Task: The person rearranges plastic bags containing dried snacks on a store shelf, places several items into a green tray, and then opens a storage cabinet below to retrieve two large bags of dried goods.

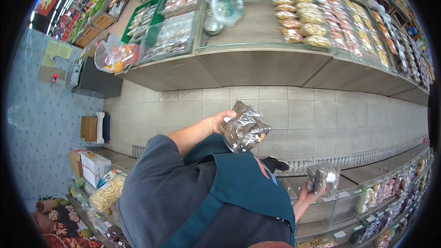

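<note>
My left hand (220, 120) grips the edge of a clear plastic bag of dark brown dried goods (243, 129), held out over the tiled floor. At the lower right, my right hand (308, 194) holds another clear bag of dark dried goods (324, 179) above the glass-edged shelf. The light glares on both bags, so their exact contents cannot be told. The two bags are well apart.
Ahead runs a wooden display counter (262, 67) with bagged goods, a metal scoop (213, 26) and a green crate (143, 17). Glass-divided shelves (348, 210) stand behind at the lower right. A white carton (94, 168) and a large bag (107, 194) are at the lower left.
</note>
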Tool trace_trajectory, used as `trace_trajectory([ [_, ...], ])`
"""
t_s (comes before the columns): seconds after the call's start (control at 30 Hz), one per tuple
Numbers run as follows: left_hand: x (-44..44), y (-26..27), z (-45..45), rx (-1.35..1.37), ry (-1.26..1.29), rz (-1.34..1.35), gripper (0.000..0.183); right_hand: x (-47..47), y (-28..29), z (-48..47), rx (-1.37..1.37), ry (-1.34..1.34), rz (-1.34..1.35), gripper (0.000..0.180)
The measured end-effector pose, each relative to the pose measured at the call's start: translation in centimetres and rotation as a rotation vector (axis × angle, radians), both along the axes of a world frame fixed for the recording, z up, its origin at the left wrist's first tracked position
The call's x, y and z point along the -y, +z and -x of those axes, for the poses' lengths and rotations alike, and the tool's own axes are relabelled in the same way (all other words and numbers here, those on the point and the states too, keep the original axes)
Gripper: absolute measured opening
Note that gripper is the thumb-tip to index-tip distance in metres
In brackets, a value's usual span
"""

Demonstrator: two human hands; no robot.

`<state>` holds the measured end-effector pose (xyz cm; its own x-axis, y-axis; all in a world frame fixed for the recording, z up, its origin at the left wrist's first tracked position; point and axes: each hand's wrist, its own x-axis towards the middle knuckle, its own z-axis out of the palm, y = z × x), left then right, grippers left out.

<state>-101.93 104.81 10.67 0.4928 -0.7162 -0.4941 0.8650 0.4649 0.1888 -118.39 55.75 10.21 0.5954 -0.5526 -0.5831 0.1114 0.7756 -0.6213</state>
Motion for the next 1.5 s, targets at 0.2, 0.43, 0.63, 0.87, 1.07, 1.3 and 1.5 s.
trace_trajectory([
  [0.2,-17.6,0.1,3.5,0.100,0.327,0.012,0.065,-21.5,3.8,-10.7,-0.069,0.445,-0.141,0.048],
  [0.43,-29.1,-5.3,6.2,0.172,0.719,0.226,0.070,-40.1,11.2,-22.9,-0.098,0.924,-0.030,0.036],
  [0.63,-35.4,1.6,2.3,0.251,0.956,0.083,0.084,-56.1,10.0,-34.3,-0.027,1.257,-0.240,0.041],
  [0.87,-49.0,5.5,-2.4,0.253,1.033,-0.121,0.084,-79.3,7.3,-46.0,-0.201,1.351,-0.256,0.041],
  [1.07,-57.3,7.5,-7.0,0.111,1.093,-0.197,0.075,-94.1,0.3,-51.2,-0.411,1.118,-0.186,0.063],
  [1.3,-66.0,5.5,-10.1,0.145,0.893,-0.132,0.079,-102.9,-6.0,-51.8,-0.730,0.845,-0.092,0.051],
  [1.5,-73.3,4.1,-17.9,0.130,0.610,-0.192,0.075,-102.0,-9.7,-52.5,-0.842,1.214,-0.289,0.042],
])
